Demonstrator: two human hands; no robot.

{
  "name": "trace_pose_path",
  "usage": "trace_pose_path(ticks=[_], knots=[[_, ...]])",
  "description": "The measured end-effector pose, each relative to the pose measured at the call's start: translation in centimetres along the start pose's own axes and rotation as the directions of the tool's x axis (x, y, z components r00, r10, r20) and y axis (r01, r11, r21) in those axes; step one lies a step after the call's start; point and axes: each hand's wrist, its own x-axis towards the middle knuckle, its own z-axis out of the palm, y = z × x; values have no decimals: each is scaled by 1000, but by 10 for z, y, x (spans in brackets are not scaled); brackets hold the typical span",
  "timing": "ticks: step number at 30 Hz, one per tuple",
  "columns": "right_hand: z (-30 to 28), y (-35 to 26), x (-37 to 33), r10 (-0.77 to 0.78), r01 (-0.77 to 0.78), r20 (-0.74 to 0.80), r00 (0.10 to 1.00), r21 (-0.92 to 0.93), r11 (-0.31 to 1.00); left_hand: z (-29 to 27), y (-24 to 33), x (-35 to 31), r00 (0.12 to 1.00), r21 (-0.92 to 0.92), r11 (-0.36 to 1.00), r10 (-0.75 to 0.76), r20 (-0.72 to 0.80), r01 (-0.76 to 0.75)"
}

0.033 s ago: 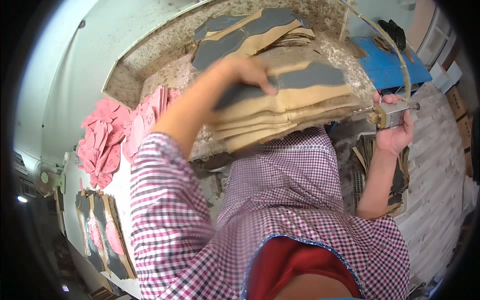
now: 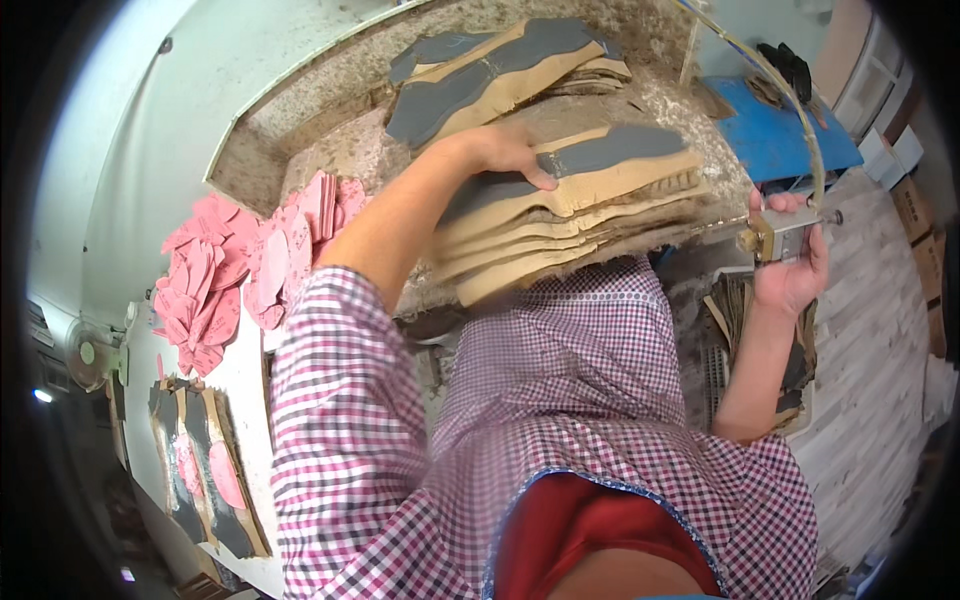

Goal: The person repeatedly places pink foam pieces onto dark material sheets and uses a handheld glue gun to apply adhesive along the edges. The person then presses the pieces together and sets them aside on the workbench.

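Note:
My left hand (image 2: pixel 505 157) lies across a stack of long, wavy-edged dark grey and tan pieces (image 2: pixel 625 190). Its thumb presses on the top piece beside a raised bend, while the other fingers are blurred and partly hidden at the far side. The stack's layers fan out toward my apron at the near table edge. To the right, my right hand (image 2: pixel 795 265) is closed around a boxy metal spray gun (image 2: pixel 785 232) with a brass-coloured end. A thin hose (image 2: pixel 800 120) runs up from it. The gun is held off the table, right of the stack.
A second pile of similar pieces (image 2: pixel 490 75) lies farther back on the stained worktable (image 2: pixel 330 145). Pink cut pieces (image 2: pixel 205 280) are heaped at left, above more dark strips (image 2: pixel 210 465). A crate of pieces (image 2: pixel 735 300) stands low at right, near a blue surface (image 2: pixel 775 130).
My left forearm has shifted slightly right and down, and the hand is less blurred. The stack's layers sit a little differently spread at the right end. My right hand and the spray gun have barely moved.

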Motion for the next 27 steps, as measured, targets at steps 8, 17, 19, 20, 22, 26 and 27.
trace_pose_path(ticks=[8, 17, 19, 20, 22, 26, 27], knots=[[66, 44, 6, -28, 90, 177, 984, -356, 930, 17, -24, -28, 843, -45, 988, 104, -527, -150], [131, 123, 31, -58, 256, 381, 923, -493, 832, 37, -97, -181, 536, -111, 993, -79, -841, -27], [130, 132, 36, -65, 308, 386, 920, -610, 730, 43, -116, -212, 444, -145, 981, -189, -876, 132], [126, 132, 38, -61, 314, 380, 923, -650, 692, 48, -137, -224, 380, -99, 974, -171, -909, 202], [118, 131, 41, -65, 313, 352, 934, -717, 623, 69, -177, -255, 274, -92, 934, -194, -942, 344], [112, 112, 47, -19, 220, 248, 969, -821, 528, 95, -222, -298, 173, -289, 874, -378, -909, 391], [112, 109, 48, -10, 209, 233, 972, -850, 484, 101, -238, -307, 155, -293, 883, -368, -917, 366]])
